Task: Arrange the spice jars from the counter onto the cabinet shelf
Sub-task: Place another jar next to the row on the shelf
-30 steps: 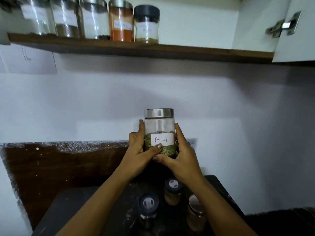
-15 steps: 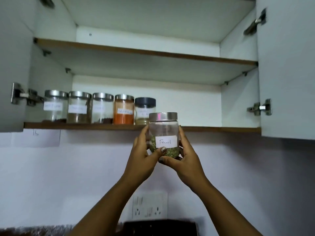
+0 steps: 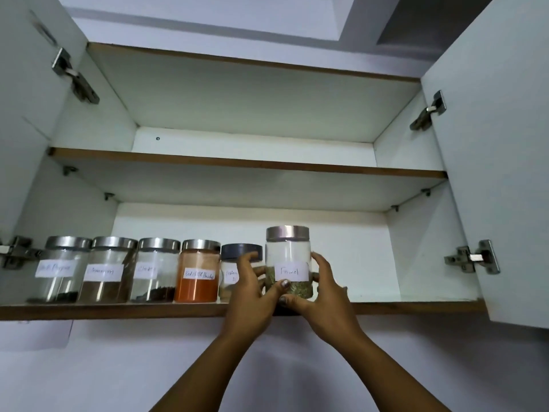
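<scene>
A glass jar labelled Fennel (image 3: pixel 287 257), steel lid, green seeds at the bottom, is at the front of the lower cabinet shelf (image 3: pixel 118 310). My left hand (image 3: pixel 252 289) grips its left side and my right hand (image 3: pixel 323 292) grips its right side, thumbs across the front. To its left stands a row of several labelled jars: a dark-lidded jar (image 3: pixel 234 263), partly hidden by my left hand, an orange chilli powder jar (image 3: pixel 198 272), then steel-lidded jars (image 3: pixel 104 269). Whether the Fennel jar's base rests on the shelf is hidden by my hands.
Both white cabinet doors stand open, left door (image 3: pixel 26 114) and right door (image 3: pixel 499 173), with metal hinges. The upper shelf (image 3: pixel 237 162) shows nothing on it. Shelf room lies to the right of the Fennel jar. The counter is out of view.
Both hands lifted the Fennel jar from in front of the shelf edge up onto the lower shelf level, right of the dark-lidded jar. The view tilted upward.
</scene>
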Available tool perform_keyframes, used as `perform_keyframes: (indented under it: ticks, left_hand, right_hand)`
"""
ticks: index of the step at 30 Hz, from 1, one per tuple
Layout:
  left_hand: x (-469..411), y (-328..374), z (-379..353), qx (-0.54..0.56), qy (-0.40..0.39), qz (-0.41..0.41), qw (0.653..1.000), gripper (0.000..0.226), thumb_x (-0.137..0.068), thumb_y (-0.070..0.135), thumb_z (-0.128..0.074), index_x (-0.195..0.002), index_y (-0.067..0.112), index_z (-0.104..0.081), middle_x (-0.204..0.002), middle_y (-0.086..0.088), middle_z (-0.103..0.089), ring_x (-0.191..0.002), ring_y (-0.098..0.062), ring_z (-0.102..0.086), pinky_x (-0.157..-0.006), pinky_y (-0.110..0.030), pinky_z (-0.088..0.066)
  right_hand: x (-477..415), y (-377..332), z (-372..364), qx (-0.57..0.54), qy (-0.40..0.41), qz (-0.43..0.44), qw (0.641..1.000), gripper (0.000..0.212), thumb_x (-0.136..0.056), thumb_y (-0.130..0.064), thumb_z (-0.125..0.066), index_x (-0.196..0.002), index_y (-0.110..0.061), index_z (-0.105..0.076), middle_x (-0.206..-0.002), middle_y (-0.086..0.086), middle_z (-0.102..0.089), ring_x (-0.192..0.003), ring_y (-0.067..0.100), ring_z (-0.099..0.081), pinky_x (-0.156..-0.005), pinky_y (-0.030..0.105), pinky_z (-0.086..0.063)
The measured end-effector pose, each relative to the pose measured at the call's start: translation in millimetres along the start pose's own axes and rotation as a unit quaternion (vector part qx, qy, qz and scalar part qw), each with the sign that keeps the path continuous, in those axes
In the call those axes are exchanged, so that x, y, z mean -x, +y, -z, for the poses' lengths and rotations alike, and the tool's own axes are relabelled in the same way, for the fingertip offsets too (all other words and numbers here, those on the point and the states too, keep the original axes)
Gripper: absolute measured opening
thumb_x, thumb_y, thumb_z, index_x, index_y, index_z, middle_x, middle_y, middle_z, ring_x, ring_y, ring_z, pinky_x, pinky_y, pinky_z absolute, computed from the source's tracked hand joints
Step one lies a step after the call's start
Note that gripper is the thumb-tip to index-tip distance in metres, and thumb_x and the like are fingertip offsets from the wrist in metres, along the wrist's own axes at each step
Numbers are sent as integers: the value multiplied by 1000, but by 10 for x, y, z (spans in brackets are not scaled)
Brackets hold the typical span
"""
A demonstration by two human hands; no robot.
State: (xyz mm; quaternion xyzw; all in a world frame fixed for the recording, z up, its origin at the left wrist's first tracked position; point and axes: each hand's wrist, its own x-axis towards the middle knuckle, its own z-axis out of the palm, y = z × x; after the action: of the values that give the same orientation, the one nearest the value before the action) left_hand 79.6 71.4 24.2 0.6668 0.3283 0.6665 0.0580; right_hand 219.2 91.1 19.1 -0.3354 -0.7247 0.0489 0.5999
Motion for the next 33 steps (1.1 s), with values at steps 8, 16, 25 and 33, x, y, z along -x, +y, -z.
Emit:
perform_keyframes:
  ticks: [8, 16, 25, 33]
  left_hand:
    - [-60, -267, -152, -151, 54, -76, 984, 24, -87, 22, -63, -109, 19, -55, -101, 6, -67, -92, -2, -62, -78, -18, -52]
    - [-112, -439, -172, -307, 74, -98, 944, 15, -90, 14, -54, -103, 16, -62, -94, -2, -67, -76, -6, -48, -61, -13, -28]
    - [-76, -448, -223, -368, 78, -88, 922, 36, -95, 21, -45, -131, 20, -47, -117, -2, -54, -103, -16, -54, -78, -20, -41]
    - [-111, -419, -217, -421, 42, -72, 903, 37, -93, 14, -42, -130, 20, -43, -117, -1, -58, -104, -15, -55, -82, -20, -41]
  right_hand:
    - [-157, 325, -152, 110, -2, -34, 993, 77, -80, -67, -49, -142, -35, -15, -121, -15, -62, -125, 16, -48, -114, 48, -5]
    - [-254, 284, -418, 283, 59, -83, 954, 62, -81, -66, -37, -125, -22, -36, -118, -1, -61, -117, 32, -46, -109, 54, -10]
    - [-263, 326, -477, 300, 64, -79, 948, 66, -76, -71, -34, -124, -26, -41, -118, -5, -60, -118, 32, -44, -109, 56, -7]
    - [-330, 250, -428, 277, 24, -123, 953, 66, -72, -73, -34, -116, -27, -45, -104, -4, -67, -118, 31, -41, -106, 56, -7]
